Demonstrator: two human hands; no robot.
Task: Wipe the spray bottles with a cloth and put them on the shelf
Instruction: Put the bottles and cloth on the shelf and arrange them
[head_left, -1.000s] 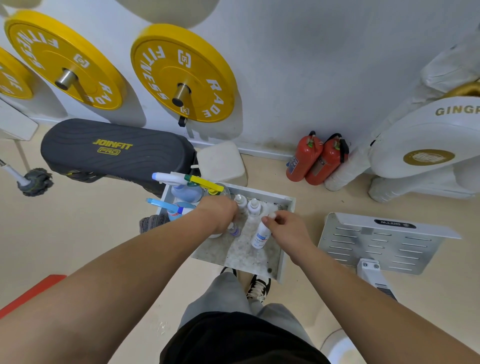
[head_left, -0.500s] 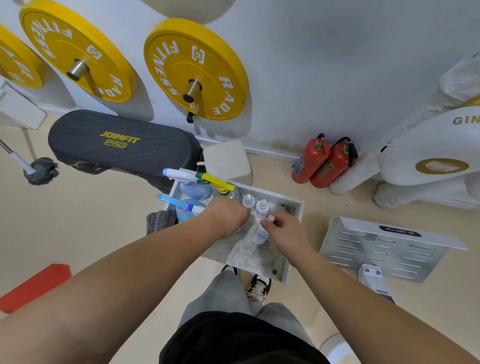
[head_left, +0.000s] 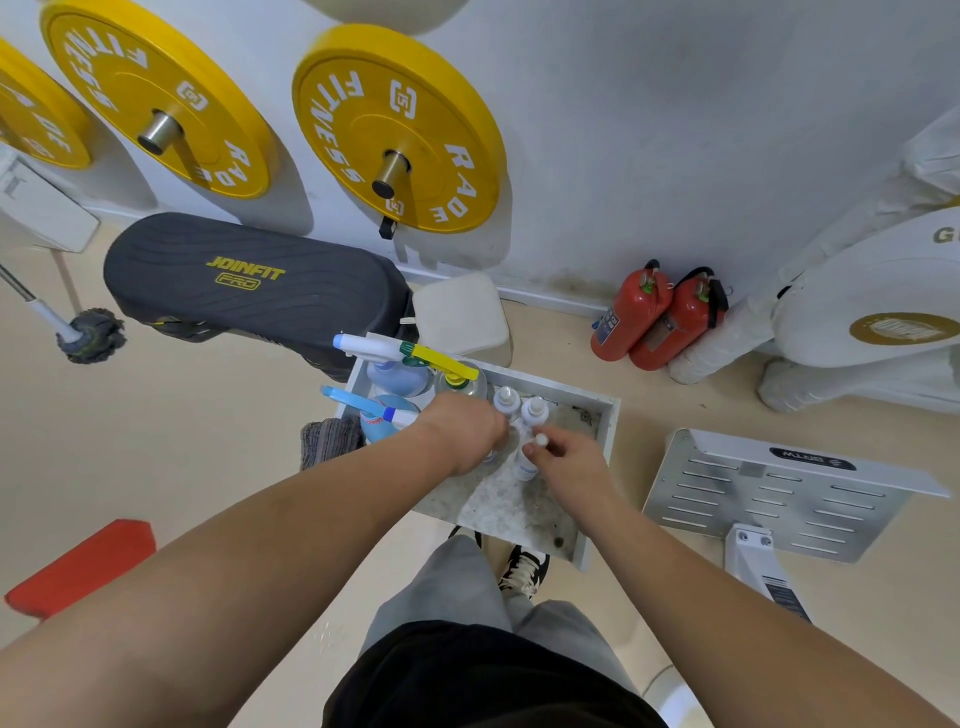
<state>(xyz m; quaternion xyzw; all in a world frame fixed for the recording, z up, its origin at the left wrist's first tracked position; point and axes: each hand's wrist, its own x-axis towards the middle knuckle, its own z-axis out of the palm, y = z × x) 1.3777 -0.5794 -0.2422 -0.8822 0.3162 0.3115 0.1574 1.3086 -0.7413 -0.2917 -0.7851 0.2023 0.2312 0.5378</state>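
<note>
Beige gym floor (head_left: 182, 441), white wall with yellow plates (head_left: 395, 124), and a low tray-like shelf (head_left: 605, 415) mid-scene. On it the right hand (head_left: 571, 460) pinches a small bottle (head_left: 525, 465) just under the cap; the bottle is upright, just near of two minis (head_left: 506, 401). Beside it the left hand (head_left: 464, 432) is curled, knuckles up; whatever it grips is hidden, cannot tell. Far-left corner: trigger bottles (head_left: 395, 376), crowded. A grey cloth (head_left: 330, 441) sits off the shelf's left edge, in neither hand. Likely the placing step: release, then fetch the cloth for the next bottle. Labels unreadable; the shelf's near-left corner is behind the arm.
</note>
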